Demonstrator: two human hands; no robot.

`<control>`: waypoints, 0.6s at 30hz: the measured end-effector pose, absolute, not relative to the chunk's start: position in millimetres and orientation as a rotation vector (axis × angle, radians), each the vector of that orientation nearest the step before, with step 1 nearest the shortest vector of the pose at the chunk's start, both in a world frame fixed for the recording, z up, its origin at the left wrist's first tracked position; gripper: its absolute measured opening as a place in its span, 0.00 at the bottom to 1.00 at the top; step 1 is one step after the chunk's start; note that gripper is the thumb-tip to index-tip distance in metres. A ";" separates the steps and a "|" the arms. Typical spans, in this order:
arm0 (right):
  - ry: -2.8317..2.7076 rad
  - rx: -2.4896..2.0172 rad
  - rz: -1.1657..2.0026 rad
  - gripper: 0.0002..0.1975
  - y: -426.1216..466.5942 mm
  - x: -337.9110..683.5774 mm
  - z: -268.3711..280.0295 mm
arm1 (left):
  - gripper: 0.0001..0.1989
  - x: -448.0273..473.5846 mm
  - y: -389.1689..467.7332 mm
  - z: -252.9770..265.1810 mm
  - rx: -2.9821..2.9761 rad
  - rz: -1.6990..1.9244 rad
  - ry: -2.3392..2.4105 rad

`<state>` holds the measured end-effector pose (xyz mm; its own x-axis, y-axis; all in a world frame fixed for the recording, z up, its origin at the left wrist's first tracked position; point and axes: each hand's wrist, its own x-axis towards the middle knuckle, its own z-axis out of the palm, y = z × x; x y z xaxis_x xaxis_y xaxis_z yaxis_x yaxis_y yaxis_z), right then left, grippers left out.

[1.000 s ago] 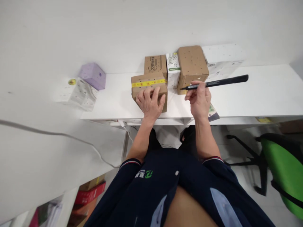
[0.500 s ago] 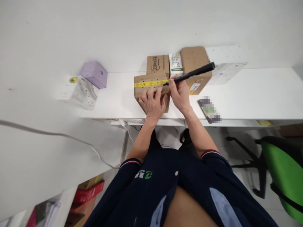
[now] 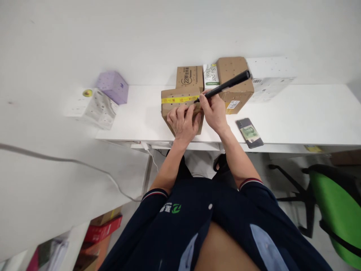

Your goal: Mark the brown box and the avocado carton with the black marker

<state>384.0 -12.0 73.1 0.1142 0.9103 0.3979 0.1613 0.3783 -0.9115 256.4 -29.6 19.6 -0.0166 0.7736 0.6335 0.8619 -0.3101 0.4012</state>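
The right hand [image 3: 214, 111] gripped a black pen [image 3: 225, 86], tip at the taped box [image 3: 179, 93], contact unclear; just left, the left hand [image 3: 184, 126] covered part of that box, its hold unclear. Beyond the grip, a white carton [image 3: 211, 73] read "Super Meal", a brown carton [image 3: 182, 77] "22".

Brown cardboard boxes [image 3: 189, 77] on the white desk [image 3: 299, 113]: three
White cartons [image 3: 211, 77] on the desk: three
Purple box [image 3: 114, 88]: one
Black marker [image 3: 231, 81]: one
Smartphone [image 3: 249, 133]: one
Hands [image 3: 183, 124]: two
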 end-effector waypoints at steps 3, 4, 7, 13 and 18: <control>-1.382 -1.077 0.720 0.17 -11.3 385.1 71.6 | 0.25 255.9 -29.2 18.1 -2.135 -1.248 -1.777; -1.379 -1.071 0.718 0.17 -10.9 385.4 70.7 | 0.25 255.9 -29.2 17.9 -2.141 -1.252 -1.783; -1.337 -1.048 0.738 0.16 -9.5 385.7 67.7 | 0.26 256.3 -29.2 18.2 -2.161 -1.264 -1.808; -1.279 -1.029 0.786 0.13 -7.4 384.5 67.2 | 0.25 257.3 -29.4 20.3 -2.145 -1.252 -1.802; -1.268 -1.013 0.848 0.16 -6.7 385.4 66.9 | 0.25 257.0 -29.4 20.1 -2.144 -1.251 -1.792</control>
